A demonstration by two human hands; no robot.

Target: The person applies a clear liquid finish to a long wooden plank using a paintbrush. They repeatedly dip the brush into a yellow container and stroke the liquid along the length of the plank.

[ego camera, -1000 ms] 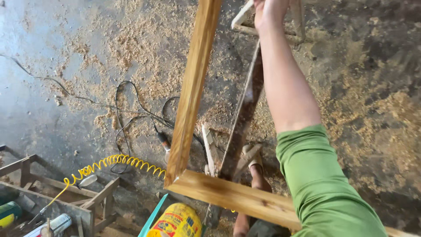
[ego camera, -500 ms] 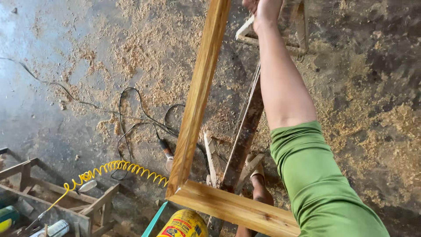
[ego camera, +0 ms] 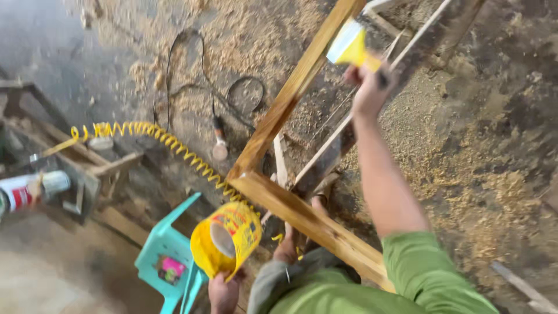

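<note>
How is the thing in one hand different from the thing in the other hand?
The left hand grips a round yellow can, tilted so its open mouth shows. The right hand holds a flat brush, yellow-handled with pale bristles, up against the wooden frame. The can is wide; the brush is slim. Both are mostly yellow.

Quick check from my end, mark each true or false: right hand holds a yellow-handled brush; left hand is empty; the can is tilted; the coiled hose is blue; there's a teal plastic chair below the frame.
1. The right hand holds a yellow-handled brush. True.
2. The left hand is empty. False: it holds a yellow can.
3. The can is tilted. True: its open mouth faces the camera.
4. The coiled hose is blue. False: it is yellow.
5. A teal plastic chair stands below the wooden frame. True.
</note>
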